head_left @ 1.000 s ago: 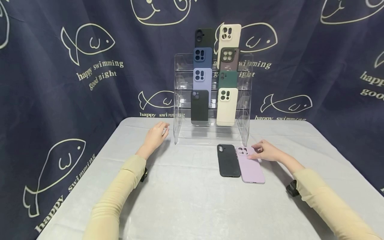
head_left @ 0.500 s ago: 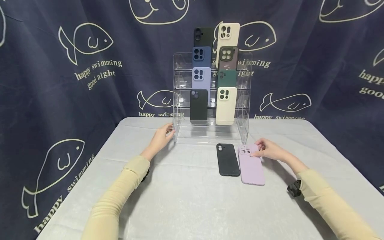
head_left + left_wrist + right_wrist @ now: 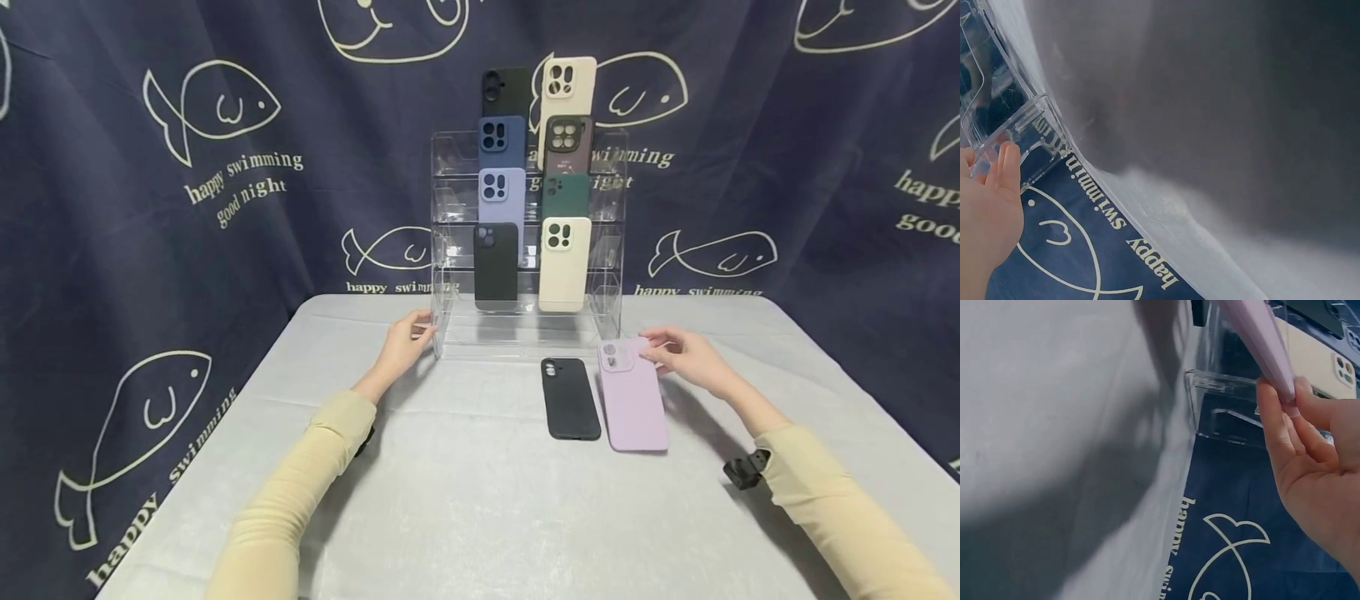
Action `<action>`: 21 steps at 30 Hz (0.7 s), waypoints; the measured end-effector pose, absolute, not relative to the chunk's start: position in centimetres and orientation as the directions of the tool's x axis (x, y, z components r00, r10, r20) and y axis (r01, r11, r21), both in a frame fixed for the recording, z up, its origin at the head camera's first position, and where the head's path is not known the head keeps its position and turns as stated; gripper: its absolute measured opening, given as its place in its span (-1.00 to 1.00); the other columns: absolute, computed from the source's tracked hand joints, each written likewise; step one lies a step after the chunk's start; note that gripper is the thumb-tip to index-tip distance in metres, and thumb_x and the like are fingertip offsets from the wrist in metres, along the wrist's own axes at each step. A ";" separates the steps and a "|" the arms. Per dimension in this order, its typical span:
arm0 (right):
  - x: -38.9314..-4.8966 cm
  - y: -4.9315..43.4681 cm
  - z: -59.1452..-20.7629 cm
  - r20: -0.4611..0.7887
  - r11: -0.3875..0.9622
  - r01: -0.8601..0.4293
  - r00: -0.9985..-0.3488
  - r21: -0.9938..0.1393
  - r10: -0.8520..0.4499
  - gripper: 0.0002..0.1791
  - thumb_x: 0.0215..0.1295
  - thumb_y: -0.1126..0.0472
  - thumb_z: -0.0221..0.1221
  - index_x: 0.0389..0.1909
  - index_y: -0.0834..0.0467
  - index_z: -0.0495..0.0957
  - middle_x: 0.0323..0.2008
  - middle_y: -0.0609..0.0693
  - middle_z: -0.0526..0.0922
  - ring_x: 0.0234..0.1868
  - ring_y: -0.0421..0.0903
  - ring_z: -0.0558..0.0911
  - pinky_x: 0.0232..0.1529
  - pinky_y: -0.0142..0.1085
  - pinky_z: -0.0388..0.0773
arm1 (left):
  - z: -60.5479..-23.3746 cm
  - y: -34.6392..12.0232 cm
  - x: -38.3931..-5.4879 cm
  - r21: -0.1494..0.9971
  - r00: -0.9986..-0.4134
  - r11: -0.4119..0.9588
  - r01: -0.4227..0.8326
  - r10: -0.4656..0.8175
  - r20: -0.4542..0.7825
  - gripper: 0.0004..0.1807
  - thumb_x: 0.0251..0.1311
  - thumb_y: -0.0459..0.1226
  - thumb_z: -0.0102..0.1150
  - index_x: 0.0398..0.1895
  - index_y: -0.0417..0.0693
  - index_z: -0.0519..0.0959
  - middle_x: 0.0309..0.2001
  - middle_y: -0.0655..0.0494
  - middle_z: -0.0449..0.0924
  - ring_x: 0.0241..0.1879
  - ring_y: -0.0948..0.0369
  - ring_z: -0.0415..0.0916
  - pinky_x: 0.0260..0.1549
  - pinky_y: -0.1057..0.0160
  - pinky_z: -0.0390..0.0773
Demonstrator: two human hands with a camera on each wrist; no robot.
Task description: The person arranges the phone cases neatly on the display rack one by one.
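My right hand [image 3: 692, 360] pinches the upper right corner of a lilac phone case [image 3: 637, 408] between thumb and fingers. The case tilts, its camera end raised; the right wrist view shows it nearly edge-on, thumb on one side and fingers on the other. Left of it a black phone case [image 3: 572, 400] lies flat on the table. My left hand [image 3: 401, 348] rests its fingertips against the left side of a clear stepped display rack [image 3: 517, 337]. In the left wrist view its fingers [image 3: 1009, 165] look fairly straight at the clear panel.
Two columns of phone cases stand on the rack, among them a cream case [image 3: 564, 271] and a dark one [image 3: 497, 267] at the front. The pale cloth-covered table [image 3: 465, 500] extends towards me. A navy fish-print curtain [image 3: 247, 200] hangs behind.
My left hand has moved right to the rack's side and stays there. The lilac case, flat before, has been lifted at its camera end by my right hand and shifted slightly right.
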State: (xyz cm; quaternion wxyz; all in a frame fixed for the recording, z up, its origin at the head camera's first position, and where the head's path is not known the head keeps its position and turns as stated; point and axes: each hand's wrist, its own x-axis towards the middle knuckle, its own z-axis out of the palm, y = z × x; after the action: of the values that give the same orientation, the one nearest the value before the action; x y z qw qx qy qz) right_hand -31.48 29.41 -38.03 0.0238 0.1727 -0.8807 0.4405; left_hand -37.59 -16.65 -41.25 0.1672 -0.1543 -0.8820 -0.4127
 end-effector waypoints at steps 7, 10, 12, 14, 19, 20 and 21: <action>-31.7 28.7 -36.9 0.334 0.474 -0.420 -0.907 -0.774 -0.258 -0.59 0.30 0.33 0.12 0.10 0.46 0.36 -0.27 -0.07 0.56 -0.38 -0.40 0.58 -0.35 -0.32 0.70 | -41.2 -16.6 -37.3 0.708 -0.909 0.595 0.382 0.104 0.403 -0.64 0.26 -0.30 0.12 0.07 -0.29 0.46 0.04 -0.21 0.56 -0.09 -0.05 0.61 -0.04 0.13 0.63; -32.0 28.3 -36.3 0.410 0.437 -0.475 -0.880 -0.764 -0.240 -0.61 0.29 0.36 0.12 0.08 0.46 0.36 -0.32 -0.24 0.53 -0.39 -0.40 0.58 -0.38 -0.36 0.69 | -41.2 -16.6 -37.3 0.713 -0.911 0.590 0.379 0.099 0.401 -0.65 0.27 -0.29 0.11 0.07 -0.29 0.47 0.05 -0.19 0.56 -0.09 -0.05 0.61 -0.03 0.12 0.63; -32.2 28.1 -35.9 0.451 0.423 -0.507 -0.862 -0.751 -0.232 -0.62 0.27 0.37 0.13 0.07 0.45 0.37 -0.33 -0.28 0.52 -0.39 -0.40 0.58 -0.39 -0.39 0.69 | -41.2 -16.6 -37.3 0.711 -0.909 0.591 0.382 0.102 0.404 -0.66 0.27 -0.29 0.11 0.06 -0.28 0.47 0.05 -0.19 0.56 -0.09 -0.05 0.61 -0.04 0.12 0.63; -32.3 27.7 -35.5 0.476 0.417 -0.524 -0.851 -0.743 -0.221 -0.63 0.27 0.38 0.13 0.06 0.45 0.38 -0.33 -0.29 0.52 -0.39 -0.40 0.59 -0.39 -0.41 0.68 | -41.2 -16.6 -37.2 0.709 -0.907 0.588 0.388 0.106 0.408 -0.67 0.27 -0.29 0.10 0.04 -0.29 0.48 0.05 -0.19 0.56 -0.09 -0.05 0.60 -0.05 0.11 0.63; -32.8 26.5 -34.6 0.505 0.407 -0.535 -0.842 -0.740 -0.190 -0.63 0.23 0.44 0.14 0.04 0.48 0.38 -0.35 -0.28 0.54 -0.40 -0.40 0.60 -0.40 -0.41 0.68 | -41.2 -16.6 -37.1 0.704 -0.902 0.586 0.400 0.115 0.417 -0.68 0.28 -0.28 0.10 0.02 -0.29 0.48 0.03 -0.19 0.57 -0.11 -0.05 0.61 -0.11 0.12 0.65; -32.9 26.1 -34.5 0.511 0.402 -0.536 -0.841 -0.742 -0.179 -0.64 0.22 0.44 0.15 0.03 0.47 0.40 -0.35 -0.27 0.55 -0.40 -0.39 0.60 -0.40 -0.40 0.69 | -41.2 -16.6 -37.1 0.704 -0.901 0.586 0.401 0.115 0.417 -0.69 0.28 -0.28 0.09 0.02 -0.29 0.49 0.02 -0.19 0.57 -0.11 -0.05 0.61 -0.11 0.12 0.66; -33.0 25.8 -34.3 0.516 0.403 -0.538 -0.839 -0.740 -0.172 -0.64 0.22 0.44 0.15 0.03 0.47 0.41 -0.35 -0.27 0.55 -0.40 -0.39 0.60 -0.39 -0.41 0.68 | -41.2 -16.6 -37.1 0.704 -0.901 0.585 0.402 0.116 0.418 -0.69 0.28 -0.29 0.09 0.02 -0.29 0.48 0.02 -0.19 0.57 -0.11 -0.05 0.61 -0.12 0.12 0.66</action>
State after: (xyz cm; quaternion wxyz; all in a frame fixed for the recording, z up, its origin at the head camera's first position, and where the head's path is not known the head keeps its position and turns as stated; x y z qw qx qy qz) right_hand -32.95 25.80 -34.28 0.1825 0.2174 -0.8173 0.5014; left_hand -37.07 -16.63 -41.21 0.1662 -0.1479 -0.8747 -0.4307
